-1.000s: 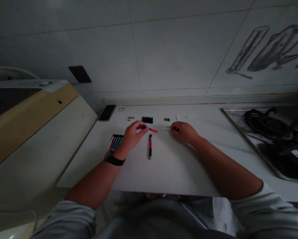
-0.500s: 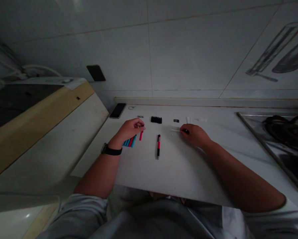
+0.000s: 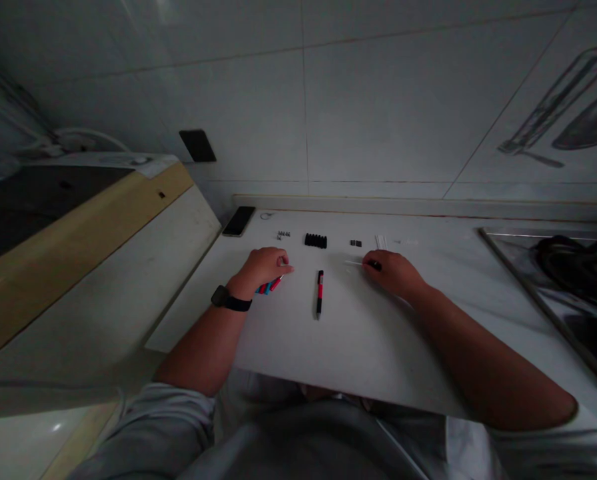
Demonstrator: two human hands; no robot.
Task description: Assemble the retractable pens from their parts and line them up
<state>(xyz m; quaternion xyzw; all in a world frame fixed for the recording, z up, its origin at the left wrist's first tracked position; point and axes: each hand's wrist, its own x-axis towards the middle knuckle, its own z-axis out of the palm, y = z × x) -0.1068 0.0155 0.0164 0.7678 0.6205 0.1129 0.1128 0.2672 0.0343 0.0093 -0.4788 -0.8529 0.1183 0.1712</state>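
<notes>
Pen barrels (image 3: 269,287) lie bunched for easy reach under the left hand (image 3: 261,267), grip unclear; the right hand (image 3: 393,272) pinches a black piece (image 3: 373,265).

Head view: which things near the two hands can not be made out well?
- Red and blue plastic pen barrels: head view, the left hand covers most; their number is unclear.
- Small black part: head view, the right hand hides most; held or only touched, unclear.
- Tiny grey parts: head view, too small and dark.
- Black stove burner: cut by the right edge.
</notes>
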